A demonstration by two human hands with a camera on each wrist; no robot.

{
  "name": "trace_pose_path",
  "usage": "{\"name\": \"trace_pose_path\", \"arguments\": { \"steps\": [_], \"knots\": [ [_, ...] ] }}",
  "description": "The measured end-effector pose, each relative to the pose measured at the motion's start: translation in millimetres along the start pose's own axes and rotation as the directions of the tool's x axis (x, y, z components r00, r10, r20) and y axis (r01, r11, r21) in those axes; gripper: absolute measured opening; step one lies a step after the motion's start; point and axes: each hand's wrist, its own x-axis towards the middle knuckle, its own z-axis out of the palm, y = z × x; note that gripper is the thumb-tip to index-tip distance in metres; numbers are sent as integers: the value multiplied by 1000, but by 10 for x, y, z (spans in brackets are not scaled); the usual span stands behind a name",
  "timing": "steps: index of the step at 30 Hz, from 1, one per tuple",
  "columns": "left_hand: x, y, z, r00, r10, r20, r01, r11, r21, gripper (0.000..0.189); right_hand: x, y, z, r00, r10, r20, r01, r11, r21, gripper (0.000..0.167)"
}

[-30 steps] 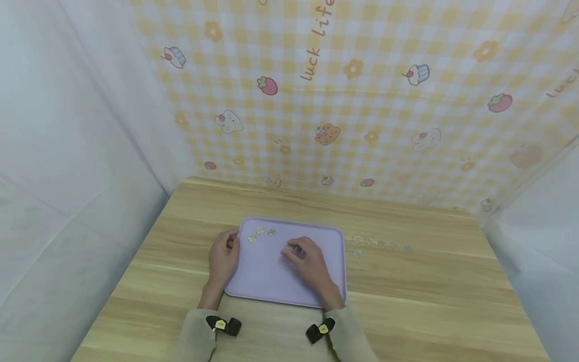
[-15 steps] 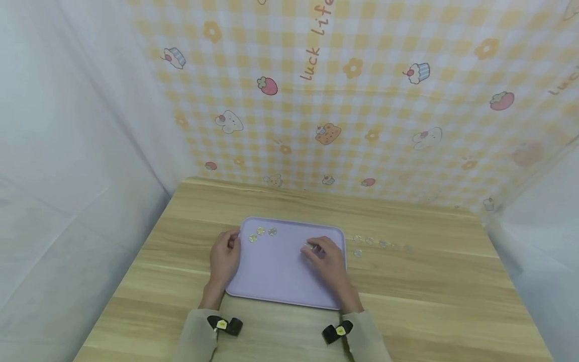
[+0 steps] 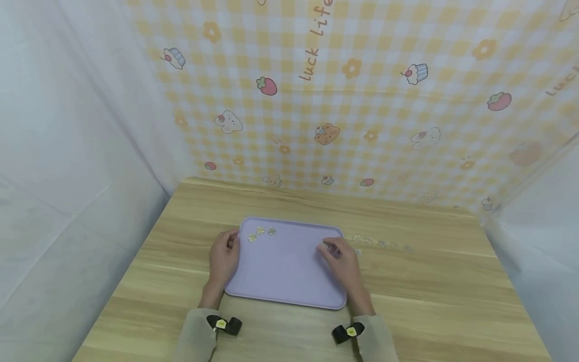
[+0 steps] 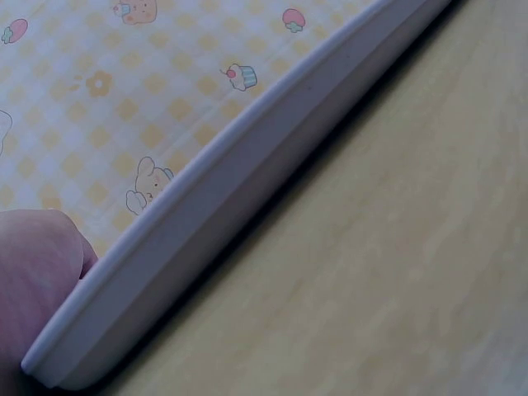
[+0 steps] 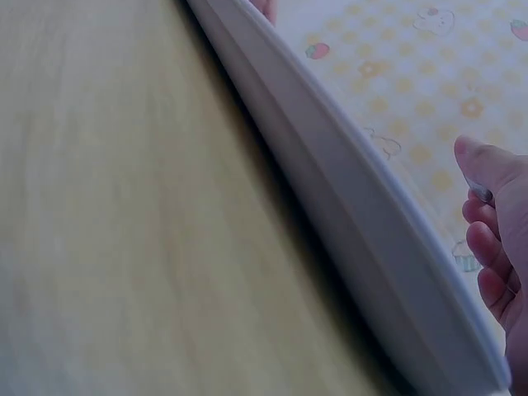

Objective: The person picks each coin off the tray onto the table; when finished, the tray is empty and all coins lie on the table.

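Note:
A shallow lilac tray (image 3: 285, 271) lies on the wooden table. My left hand (image 3: 223, 256) grips its left edge, the thumb (image 4: 41, 264) against the rim in the left wrist view. Over the tray's right part, my right hand (image 3: 341, 261) pinches a coin (image 5: 480, 191) between thumb and fingers, most of it hidden by them. Two gold-coloured coins (image 3: 252, 238) and a silvery coin (image 3: 272, 232) lie in the tray's far left corner.
Beyond the tray's right edge, several pale silvery coins (image 3: 382, 244) form a row on the table (image 3: 429, 286). One more coin (image 3: 359, 253) sits nearer, partly behind my right hand. A checked yellow cloth (image 3: 344, 100) hangs at the back.
My right hand has moved right across the tray, from its middle toward the right rim, with the coin still pinched. The left hand and the coins in the tray's corner stay put.

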Motion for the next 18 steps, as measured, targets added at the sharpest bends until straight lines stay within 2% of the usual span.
{"name": "trace_pose_path", "arguments": {
  "steps": [7,18],
  "knots": [
    [1,26,-12,1000,-7,3,7,1000,0,24,-7,118,-106,998,-23,-53,23,1000,-10,24],
    [-1,4,-10,1000,-2,-5,2,1000,1,23,-36,297,-325,992,22,-127,-20,1000,13,19]
  ]
}}
